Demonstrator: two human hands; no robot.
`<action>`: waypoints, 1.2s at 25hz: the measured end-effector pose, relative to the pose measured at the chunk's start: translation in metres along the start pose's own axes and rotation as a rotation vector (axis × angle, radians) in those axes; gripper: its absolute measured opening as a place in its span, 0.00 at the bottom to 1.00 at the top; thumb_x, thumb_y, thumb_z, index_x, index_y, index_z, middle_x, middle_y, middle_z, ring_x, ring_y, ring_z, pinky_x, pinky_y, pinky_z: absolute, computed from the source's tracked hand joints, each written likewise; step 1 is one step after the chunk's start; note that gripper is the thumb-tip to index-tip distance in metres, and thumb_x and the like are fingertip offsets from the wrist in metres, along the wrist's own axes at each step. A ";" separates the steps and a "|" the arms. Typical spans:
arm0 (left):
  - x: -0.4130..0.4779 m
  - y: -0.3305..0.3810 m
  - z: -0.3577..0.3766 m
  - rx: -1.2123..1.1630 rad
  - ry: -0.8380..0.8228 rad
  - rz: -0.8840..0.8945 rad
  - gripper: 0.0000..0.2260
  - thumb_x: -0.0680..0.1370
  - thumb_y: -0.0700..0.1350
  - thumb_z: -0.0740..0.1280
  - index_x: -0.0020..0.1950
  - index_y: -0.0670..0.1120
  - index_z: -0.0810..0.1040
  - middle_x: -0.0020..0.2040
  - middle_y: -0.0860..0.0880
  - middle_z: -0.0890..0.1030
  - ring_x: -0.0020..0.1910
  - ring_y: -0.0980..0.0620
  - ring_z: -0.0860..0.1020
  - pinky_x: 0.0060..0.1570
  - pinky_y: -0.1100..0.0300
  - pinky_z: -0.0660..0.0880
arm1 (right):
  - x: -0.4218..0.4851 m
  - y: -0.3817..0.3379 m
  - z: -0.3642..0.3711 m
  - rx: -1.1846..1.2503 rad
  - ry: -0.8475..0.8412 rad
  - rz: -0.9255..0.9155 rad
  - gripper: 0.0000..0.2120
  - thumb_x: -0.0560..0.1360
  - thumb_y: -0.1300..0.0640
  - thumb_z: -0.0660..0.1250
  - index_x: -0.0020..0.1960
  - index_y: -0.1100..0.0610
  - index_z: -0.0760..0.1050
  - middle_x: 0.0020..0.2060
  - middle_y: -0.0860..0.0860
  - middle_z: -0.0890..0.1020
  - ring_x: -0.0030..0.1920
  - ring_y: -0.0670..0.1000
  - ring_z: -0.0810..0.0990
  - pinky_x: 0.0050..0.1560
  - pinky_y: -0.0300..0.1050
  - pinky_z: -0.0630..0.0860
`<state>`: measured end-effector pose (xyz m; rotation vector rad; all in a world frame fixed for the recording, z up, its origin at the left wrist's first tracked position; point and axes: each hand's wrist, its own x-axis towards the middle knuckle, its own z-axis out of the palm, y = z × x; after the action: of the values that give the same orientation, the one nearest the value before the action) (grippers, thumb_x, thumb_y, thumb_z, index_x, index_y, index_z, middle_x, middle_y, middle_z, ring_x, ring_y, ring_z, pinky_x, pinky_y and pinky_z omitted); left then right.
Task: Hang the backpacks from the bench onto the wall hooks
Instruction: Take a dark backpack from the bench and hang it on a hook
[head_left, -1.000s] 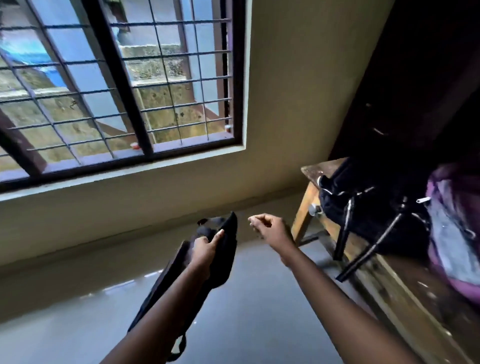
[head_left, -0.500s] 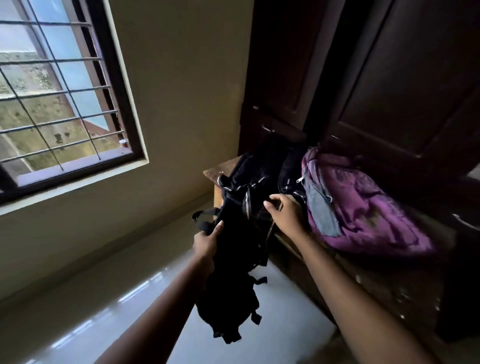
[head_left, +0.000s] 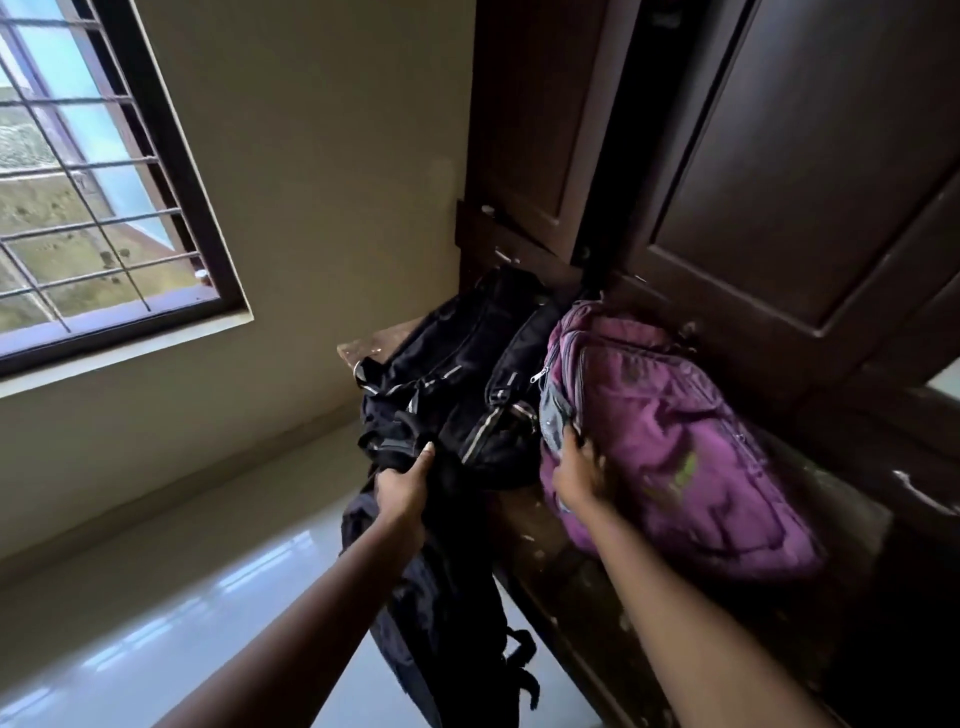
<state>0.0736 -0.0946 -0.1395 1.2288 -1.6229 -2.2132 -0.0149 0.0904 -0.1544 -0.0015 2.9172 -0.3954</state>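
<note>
A dark navy backpack (head_left: 447, 613) hangs off the wooden bench's (head_left: 550, 545) front edge, gripped at its top by my left hand (head_left: 402, 486). Behind it a second black backpack (head_left: 467, 358) with grey zip trim lies on the bench. To its right a purple backpack (head_left: 670, 441) leans on the dark door. My right hand (head_left: 576, 473) presses on the purple backpack's left side, fingers curled at its grey pocket; whether it grips is unclear. No wall hooks are in view.
Dark wooden doors (head_left: 779, 182) rise behind the bench. A barred window (head_left: 88, 208) fills the left wall above a sill. A glossy pale floor (head_left: 182, 597) spreads in front of the bench.
The view has swung right from the window to the bench. My left hand carried the dark backpack to the bench. My right hand moved from the black backpack to the purple one.
</note>
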 end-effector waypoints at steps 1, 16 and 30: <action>0.001 -0.002 0.000 0.002 0.004 0.000 0.20 0.73 0.49 0.70 0.57 0.35 0.77 0.53 0.38 0.81 0.54 0.40 0.80 0.59 0.44 0.76 | 0.001 0.002 0.000 0.020 0.029 -0.022 0.27 0.77 0.61 0.53 0.75 0.51 0.54 0.72 0.59 0.64 0.67 0.63 0.68 0.66 0.55 0.64; -0.053 -0.051 -0.089 -0.059 -0.151 -0.033 0.15 0.75 0.44 0.68 0.60 0.39 0.75 0.58 0.37 0.80 0.57 0.39 0.79 0.63 0.43 0.73 | -0.165 -0.041 0.029 0.106 0.145 -0.160 0.24 0.77 0.57 0.57 0.71 0.43 0.63 0.73 0.45 0.65 0.59 0.58 0.78 0.58 0.51 0.71; -0.143 -0.118 -0.353 -0.039 -0.027 -0.063 0.19 0.74 0.49 0.68 0.59 0.38 0.77 0.49 0.40 0.81 0.48 0.44 0.80 0.54 0.51 0.74 | -0.419 -0.152 0.128 0.188 0.032 -0.469 0.28 0.73 0.61 0.58 0.71 0.43 0.64 0.72 0.47 0.69 0.62 0.55 0.77 0.60 0.47 0.72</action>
<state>0.4454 -0.2290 -0.1952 1.2616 -1.5636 -2.2975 0.4175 -0.0787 -0.1539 -0.6642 2.8761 -0.7430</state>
